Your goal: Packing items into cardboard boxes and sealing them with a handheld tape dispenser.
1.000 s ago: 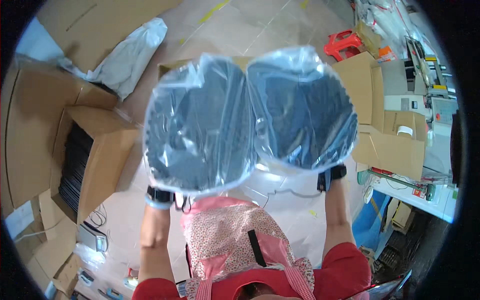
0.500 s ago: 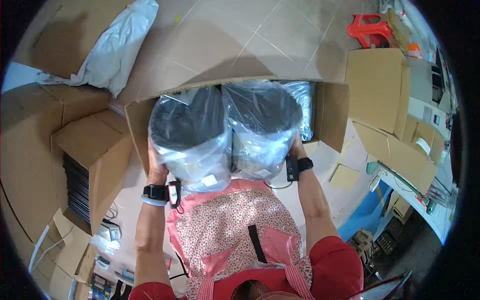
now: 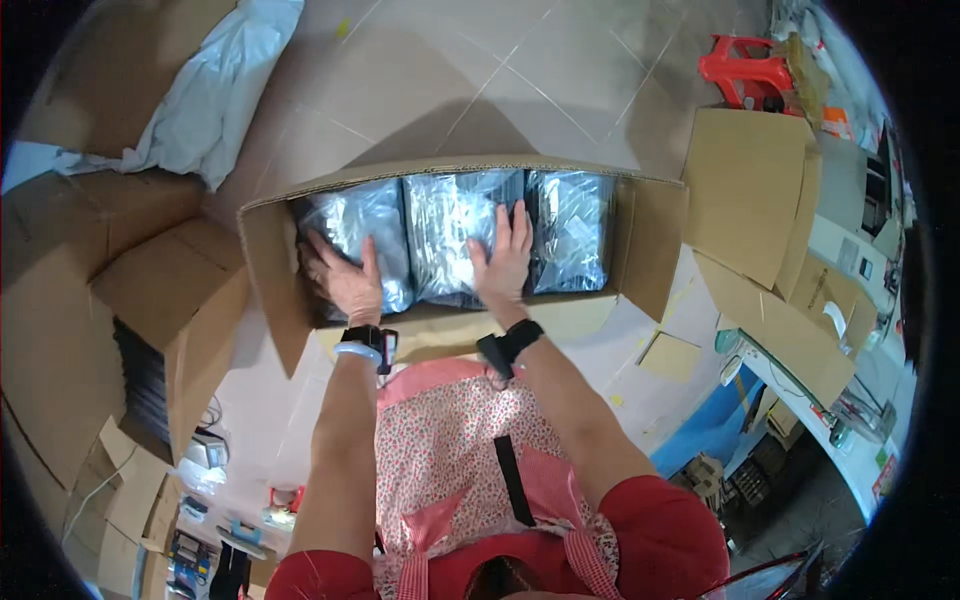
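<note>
An open cardboard box (image 3: 650, 245) lies in front of me, with three clear-plastic-wrapped packages side by side inside. My left hand (image 3: 348, 284) lies with fingers spread on the left package (image 3: 360, 212), near the box's left wall. On the middle package (image 3: 440, 230) rests my right hand (image 3: 506, 262), open, its fingertips near that package's right edge. The right package (image 3: 573, 235) is untouched and shows dark contents under shiny wrap. Neither hand grips anything. What lies beneath the packages is hidden.
At the left stands another open carton (image 3: 205, 290) holding dark stacked items, with a white plastic sheet (image 3: 215, 90) beyond it. Cartons (image 3: 750, 190) and a red stool (image 3: 745, 70) are on the right. A cluttered worktable (image 3: 845, 440) runs along the right side.
The two bagged dark bundles held upright between my hands have gone down into the box. Both hands have let go, moved inward and now lie on top of the packages.
</note>
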`<action>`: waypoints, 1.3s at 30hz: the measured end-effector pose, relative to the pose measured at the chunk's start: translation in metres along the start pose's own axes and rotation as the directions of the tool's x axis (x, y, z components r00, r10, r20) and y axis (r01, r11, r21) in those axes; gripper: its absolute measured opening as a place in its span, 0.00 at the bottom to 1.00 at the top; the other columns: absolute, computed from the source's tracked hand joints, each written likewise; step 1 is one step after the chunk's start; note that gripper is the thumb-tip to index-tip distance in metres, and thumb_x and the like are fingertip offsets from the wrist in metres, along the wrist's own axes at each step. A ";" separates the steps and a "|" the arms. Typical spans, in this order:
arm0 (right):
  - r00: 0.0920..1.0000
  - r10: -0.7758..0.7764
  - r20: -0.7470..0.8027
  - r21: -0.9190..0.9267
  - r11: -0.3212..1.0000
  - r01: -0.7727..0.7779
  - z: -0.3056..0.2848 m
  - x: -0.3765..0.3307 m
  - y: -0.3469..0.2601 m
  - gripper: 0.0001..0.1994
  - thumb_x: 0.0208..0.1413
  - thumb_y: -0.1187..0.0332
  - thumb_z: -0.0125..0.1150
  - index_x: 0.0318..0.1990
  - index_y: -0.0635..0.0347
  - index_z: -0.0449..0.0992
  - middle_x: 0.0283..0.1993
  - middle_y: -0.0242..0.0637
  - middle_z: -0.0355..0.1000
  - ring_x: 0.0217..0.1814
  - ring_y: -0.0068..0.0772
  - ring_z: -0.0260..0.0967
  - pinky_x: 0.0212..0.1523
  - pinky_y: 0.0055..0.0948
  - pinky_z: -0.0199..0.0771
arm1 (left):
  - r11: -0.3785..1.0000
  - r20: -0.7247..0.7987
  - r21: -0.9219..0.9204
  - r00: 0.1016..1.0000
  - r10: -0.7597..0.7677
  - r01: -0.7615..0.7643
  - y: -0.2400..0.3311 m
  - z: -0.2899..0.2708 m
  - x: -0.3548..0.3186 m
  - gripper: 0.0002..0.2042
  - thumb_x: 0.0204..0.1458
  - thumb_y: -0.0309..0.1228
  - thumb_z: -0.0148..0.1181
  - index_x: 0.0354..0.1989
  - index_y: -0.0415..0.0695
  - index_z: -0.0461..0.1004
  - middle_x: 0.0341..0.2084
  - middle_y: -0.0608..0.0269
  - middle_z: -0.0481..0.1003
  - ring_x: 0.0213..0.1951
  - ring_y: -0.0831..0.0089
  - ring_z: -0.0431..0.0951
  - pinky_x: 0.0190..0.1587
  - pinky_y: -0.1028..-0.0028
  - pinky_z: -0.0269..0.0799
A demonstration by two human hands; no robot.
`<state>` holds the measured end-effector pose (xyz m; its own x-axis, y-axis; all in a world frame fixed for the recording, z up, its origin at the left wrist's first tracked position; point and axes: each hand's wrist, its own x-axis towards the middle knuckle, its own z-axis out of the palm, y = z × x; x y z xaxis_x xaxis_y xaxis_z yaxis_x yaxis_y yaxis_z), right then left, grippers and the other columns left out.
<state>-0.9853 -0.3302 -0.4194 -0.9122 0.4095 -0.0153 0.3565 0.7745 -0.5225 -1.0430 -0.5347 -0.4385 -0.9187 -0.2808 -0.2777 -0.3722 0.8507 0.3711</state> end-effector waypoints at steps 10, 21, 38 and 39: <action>0.987 -0.035 0.156 0.097 0.995 0.020 -0.032 0.000 0.029 0.33 0.46 0.57 0.61 0.59 0.59 0.60 0.64 0.51 0.52 0.65 0.53 0.50 0.62 0.43 0.53 | 0.990 0.005 -0.028 0.990 0.138 -0.138 -0.022 -0.024 0.000 0.36 0.51 0.53 0.52 0.63 0.44 0.52 0.60 0.39 0.53 0.63 0.46 0.50 0.61 0.53 0.49; 0.881 0.286 0.377 0.408 0.803 -0.435 -0.158 -0.038 0.216 0.27 0.58 0.58 0.48 0.63 0.60 0.56 0.68 0.49 0.47 0.70 0.46 0.41 0.67 0.37 0.41 | 0.693 0.083 -0.720 0.996 0.028 0.041 -0.107 -0.147 0.016 0.24 0.58 0.44 0.49 0.57 0.41 0.63 0.58 0.53 0.61 0.60 0.62 0.59 0.60 0.66 0.54; 0.737 -0.407 0.539 -0.052 0.858 0.512 -0.157 0.026 0.083 0.30 0.44 0.61 0.61 0.58 0.54 0.63 0.67 0.38 0.51 0.69 0.47 0.46 0.66 0.49 0.45 | 0.778 0.399 -0.472 0.887 -0.231 0.415 -0.129 -0.061 -0.037 0.34 0.49 0.44 0.61 0.58 0.36 0.56 0.48 0.51 0.68 0.49 0.63 0.68 0.52 0.69 0.64; 0.731 -0.525 0.437 0.016 0.817 0.577 -0.147 0.036 0.051 0.28 0.45 0.61 0.61 0.56 0.53 0.64 0.66 0.36 0.53 0.68 0.46 0.48 0.66 0.49 0.45 | 0.785 0.440 -0.436 0.865 -0.241 0.440 -0.142 -0.060 -0.034 0.34 0.49 0.45 0.62 0.58 0.34 0.57 0.47 0.50 0.68 0.50 0.62 0.69 0.52 0.68 0.64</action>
<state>-0.9706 -0.2051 -0.3217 -0.9419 -0.3176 -0.1095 -0.2380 0.8609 -0.4496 -0.9673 -0.6727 -0.4282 -0.6469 -0.2520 -0.7197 -0.7543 0.3505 0.5552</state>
